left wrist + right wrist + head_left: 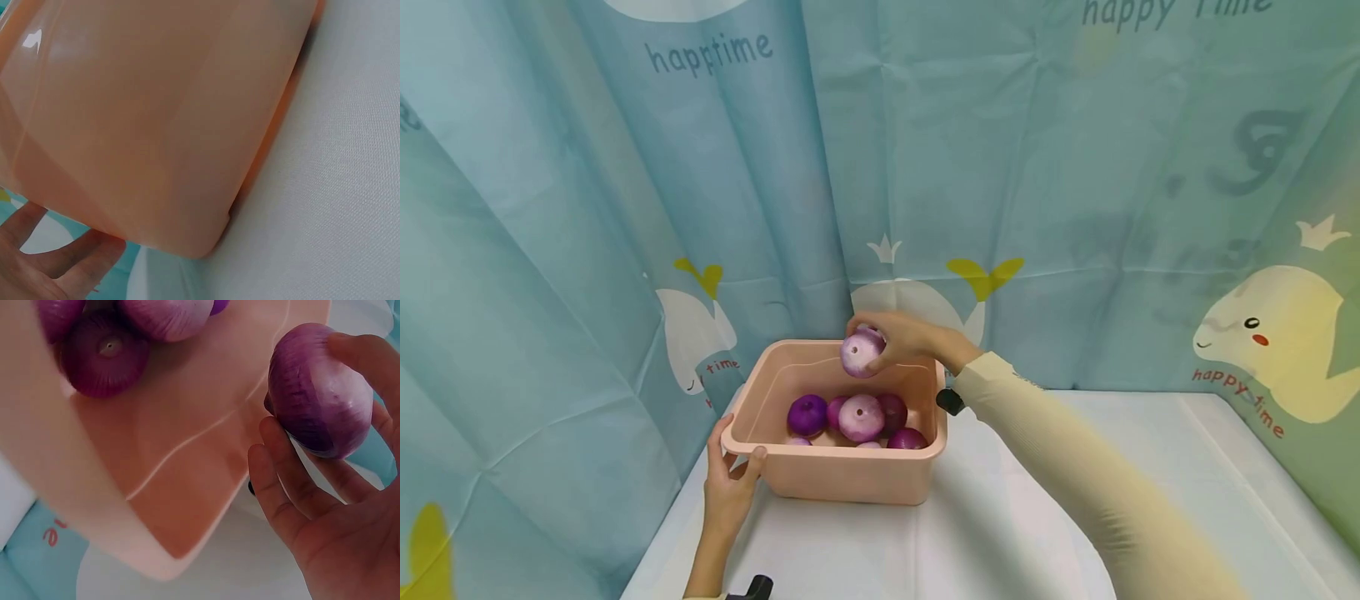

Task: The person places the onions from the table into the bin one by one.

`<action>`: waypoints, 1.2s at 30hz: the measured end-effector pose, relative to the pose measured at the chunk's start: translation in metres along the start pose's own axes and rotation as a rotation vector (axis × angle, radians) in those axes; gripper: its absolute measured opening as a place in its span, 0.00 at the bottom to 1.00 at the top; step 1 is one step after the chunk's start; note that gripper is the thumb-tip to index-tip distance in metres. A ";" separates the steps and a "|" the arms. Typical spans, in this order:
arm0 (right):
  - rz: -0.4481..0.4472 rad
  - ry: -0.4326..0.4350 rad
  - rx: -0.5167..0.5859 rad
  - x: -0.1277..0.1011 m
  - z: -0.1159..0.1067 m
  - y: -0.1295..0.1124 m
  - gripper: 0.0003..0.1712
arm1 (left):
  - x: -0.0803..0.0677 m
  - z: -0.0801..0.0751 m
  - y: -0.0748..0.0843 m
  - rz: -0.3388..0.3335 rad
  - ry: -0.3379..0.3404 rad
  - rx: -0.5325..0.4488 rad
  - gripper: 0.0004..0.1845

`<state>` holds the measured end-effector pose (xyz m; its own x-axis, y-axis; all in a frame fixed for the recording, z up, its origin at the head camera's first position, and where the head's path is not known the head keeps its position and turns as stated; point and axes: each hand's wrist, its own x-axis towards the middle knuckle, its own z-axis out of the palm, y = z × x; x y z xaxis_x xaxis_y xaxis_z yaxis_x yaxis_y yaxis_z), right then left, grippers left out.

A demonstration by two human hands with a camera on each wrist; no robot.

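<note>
A pink plastic tub [850,479] stands on the white table and holds several purple onions [859,417]. My right hand [898,340] grips a pale purple onion [861,352] above the tub's far rim; the right wrist view shows fingers [281,481] curled round this onion [319,387], with the tub's inside [187,450] and more onions [103,353] below. My left hand [730,479] holds the tub's near left corner, thumb over the rim. In the left wrist view the tub's outer wall [150,119] fills the frame, with my fingers [69,262] beneath it.
A blue printed curtain [1000,167] closes the scene behind and on both sides of the table. The white tablecloth [1000,533] stretches to the right of the tub. A small dark object [950,402] sits by my right wrist.
</note>
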<state>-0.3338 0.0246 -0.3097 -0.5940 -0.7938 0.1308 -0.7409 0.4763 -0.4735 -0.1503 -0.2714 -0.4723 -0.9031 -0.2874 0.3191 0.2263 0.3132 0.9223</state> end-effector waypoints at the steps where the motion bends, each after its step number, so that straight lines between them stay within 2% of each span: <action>1: 0.004 -0.002 0.012 0.001 0.002 0.000 0.30 | 0.000 0.000 0.000 -0.001 -0.003 -0.004 0.41; 11: 0.034 -0.013 0.081 0.002 0.011 -0.004 0.30 | 0.001 0.000 0.001 -0.004 -0.004 -0.016 0.41; 25: 0.072 -0.053 0.070 0.001 0.015 -0.007 0.30 | -0.001 0.000 0.000 -0.004 -0.002 -0.022 0.41; 32: 0.108 -0.081 0.091 -0.002 0.012 -0.008 0.39 | -0.001 0.001 0.001 0.009 0.006 -0.018 0.40; 36: 0.061 -0.065 0.111 -0.006 0.011 -0.006 0.41 | -0.001 0.001 0.001 0.011 0.009 -0.022 0.40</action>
<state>-0.3223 0.0224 -0.3177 -0.6128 -0.7890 0.0438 -0.6624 0.4826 -0.5730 -0.1498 -0.2696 -0.4722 -0.8972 -0.2919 0.3313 0.2446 0.2961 0.9233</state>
